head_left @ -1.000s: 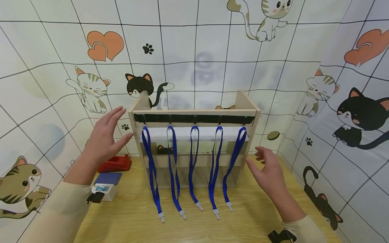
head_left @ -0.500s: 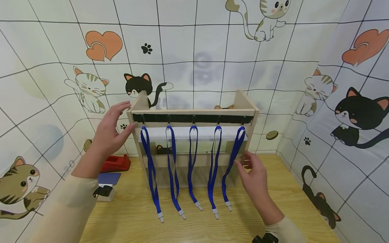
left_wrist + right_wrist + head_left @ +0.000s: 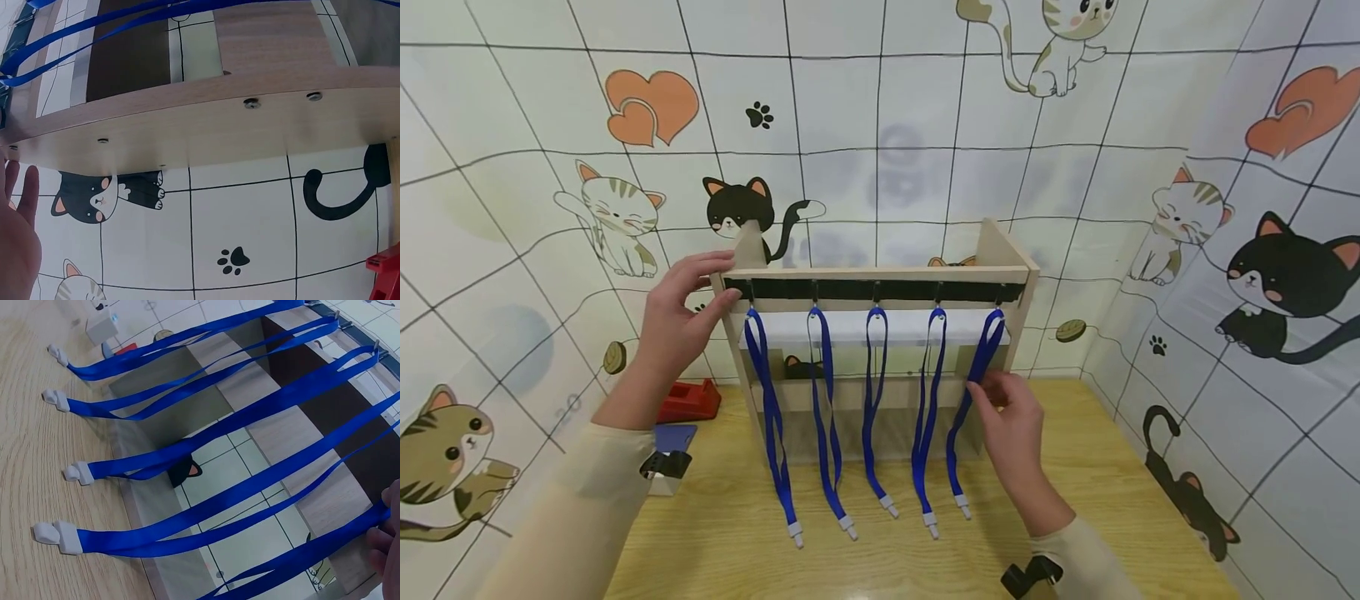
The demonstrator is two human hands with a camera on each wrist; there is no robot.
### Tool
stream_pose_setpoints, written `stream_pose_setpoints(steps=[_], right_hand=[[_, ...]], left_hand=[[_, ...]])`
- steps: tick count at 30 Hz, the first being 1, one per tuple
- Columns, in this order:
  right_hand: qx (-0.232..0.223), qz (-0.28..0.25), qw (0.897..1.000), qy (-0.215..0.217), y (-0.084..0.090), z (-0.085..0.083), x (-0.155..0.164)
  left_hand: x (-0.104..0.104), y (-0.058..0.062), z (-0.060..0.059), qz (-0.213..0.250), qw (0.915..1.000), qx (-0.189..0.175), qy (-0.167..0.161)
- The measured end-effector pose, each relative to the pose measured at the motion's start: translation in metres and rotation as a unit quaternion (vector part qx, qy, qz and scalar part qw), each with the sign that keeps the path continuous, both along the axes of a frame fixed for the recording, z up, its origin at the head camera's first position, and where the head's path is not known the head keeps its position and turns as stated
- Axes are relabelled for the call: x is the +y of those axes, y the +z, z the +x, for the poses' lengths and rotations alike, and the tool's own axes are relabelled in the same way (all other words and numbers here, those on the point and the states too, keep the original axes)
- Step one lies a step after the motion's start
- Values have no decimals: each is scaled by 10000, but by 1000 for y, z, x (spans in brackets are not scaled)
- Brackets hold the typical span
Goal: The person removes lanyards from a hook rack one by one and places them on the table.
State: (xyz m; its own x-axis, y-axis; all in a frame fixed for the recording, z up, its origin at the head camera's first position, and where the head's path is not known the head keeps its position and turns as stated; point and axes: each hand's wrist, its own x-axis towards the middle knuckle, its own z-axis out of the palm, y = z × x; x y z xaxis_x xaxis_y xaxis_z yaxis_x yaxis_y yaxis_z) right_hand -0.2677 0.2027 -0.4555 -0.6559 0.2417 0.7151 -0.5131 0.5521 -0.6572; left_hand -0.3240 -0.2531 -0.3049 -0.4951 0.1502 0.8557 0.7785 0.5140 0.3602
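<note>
A wooden rack [image 3: 1000,250] is stood on the counter [image 3: 1120,492] against the cat-patterned wall. Five blue lanyards are hung from hooks along a black strip [image 3: 880,291] under its top rail, and their white clips are trailed onto the counter in front.

The rightmost lanyard [image 3: 967,408] is pinched by the right hand [image 3: 1011,425] at about the middle of its drop, just below the level of the rack's white shelf [image 3: 850,329]; the thumb and fingertips are closed on the strap. In the right wrist view the fingertips [image 3: 382,540] are seen pressed against that same strap at the frame's right edge, with the other four straps stretched across the picture and their clips [image 3: 56,536] laid on the wood.

The left hand [image 3: 681,321] is set against the rack's upper left corner, beside the leftmost lanyard [image 3: 769,417], which is not touched by it. Its fingers are laid along the top rail and its thumb is reached toward the front face, so the corner is lightly clasped rather than clenched. In the left wrist view only the palm edge [image 3: 15,244] is shown beside the rack's side panel [image 3: 206,125].

A red object [image 3: 688,400], a blue card holder [image 3: 673,435] and a small white box [image 3: 658,482] are seen on the counter to the left of the rack, behind the left forearm.
</note>
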Motion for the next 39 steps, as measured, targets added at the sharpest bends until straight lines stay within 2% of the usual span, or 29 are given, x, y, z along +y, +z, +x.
stream_pose_setpoints(steps=[5,8,12,24,33,39], right_hand=[[-164,-245,9996,22,1,-3,-4],[-371,-424,9984,-30,2,-4,-5],[-415,-481,9980,-20,2,-6,-7],[-110,-245,9996,-124,12,-1,-5],[-21,26,9998,-220,33,6,2],[268,219,9993,-161,48,9,15]], left_hand=[[3,-4,-1,415,9986,-234,-225],[5,-6,-2,524,9978,-326,-223],[5,-6,-3,596,9974,-360,-210],[8,-7,0,750,9954,-466,-371],[7,-10,-3,819,9948,-486,-354],[8,-10,-3,899,9938,-446,-474]])
